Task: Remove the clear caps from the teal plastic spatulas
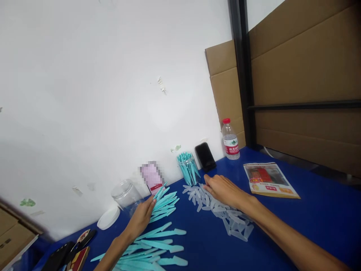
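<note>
My left hand [142, 220] is closed at the fingertips on a teal eyebrow razor [160, 192], beside a fanned pile of the same razors. Nearer to me, below that hand, lies a larger spread of teal razors [158, 246]. My right hand [222, 190] is over the far side of a heap of translucent plastic blade caps [237, 222]. Its fingers are curled together, and what they hold, if anything, is hidden. Behind the caps a clear jar [187, 165] stands upright, packed with teal razors.
Along the wall stand an empty clear jar [126, 192], a pinkish-screened phone [152, 175], a black phone-like object [205, 156] and a water bottle [230, 141]. A white lid [108, 218] lies left, a printed packet [270, 180] right. Dark items [60, 256] sit front left.
</note>
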`<move>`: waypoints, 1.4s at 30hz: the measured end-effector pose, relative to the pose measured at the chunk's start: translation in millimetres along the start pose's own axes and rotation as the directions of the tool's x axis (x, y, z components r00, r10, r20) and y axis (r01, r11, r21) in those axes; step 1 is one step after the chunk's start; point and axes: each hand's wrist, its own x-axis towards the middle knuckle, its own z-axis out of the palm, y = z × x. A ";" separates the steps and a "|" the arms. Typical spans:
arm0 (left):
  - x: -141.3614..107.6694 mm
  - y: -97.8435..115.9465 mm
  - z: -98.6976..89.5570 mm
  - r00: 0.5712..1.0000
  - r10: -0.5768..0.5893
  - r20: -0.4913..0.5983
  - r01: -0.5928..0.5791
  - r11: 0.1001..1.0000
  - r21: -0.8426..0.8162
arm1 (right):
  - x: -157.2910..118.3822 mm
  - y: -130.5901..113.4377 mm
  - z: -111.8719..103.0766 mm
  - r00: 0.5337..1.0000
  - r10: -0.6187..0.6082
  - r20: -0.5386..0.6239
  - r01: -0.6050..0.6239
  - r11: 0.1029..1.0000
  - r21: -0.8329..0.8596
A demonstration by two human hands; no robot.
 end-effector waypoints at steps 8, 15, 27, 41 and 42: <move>4.6 -11.4 9.8 1.000 0.008 -0.008 -0.007 0.999 0.031 | 0.0 5.2 -1.7 1.000 -0.010 0.021 0.010 1.000 0.010; 4.9 -9.9 12.4 0.999 -0.038 0.005 0.036 0.976 0.213 | 2.7 7.2 2.1 1.000 0.008 0.028 -0.008 1.000 -0.005; 3.8 -3.1 3.4 0.997 0.068 0.046 -0.082 0.870 0.485 | 7.0 11.2 10.1 1.000 0.006 -0.023 -0.005 0.999 0.040; -12.0 2.7 -8.0 0.957 0.289 -0.004 -0.259 0.865 0.429 | 5.4 10.0 8.5 0.998 -0.050 -0.025 0.049 0.999 -0.021; -17.8 4.3 -8.9 0.968 0.250 0.029 -0.241 0.888 0.392 | 5.1 10.1 7.6 0.998 -0.050 -0.025 0.049 0.998 -0.034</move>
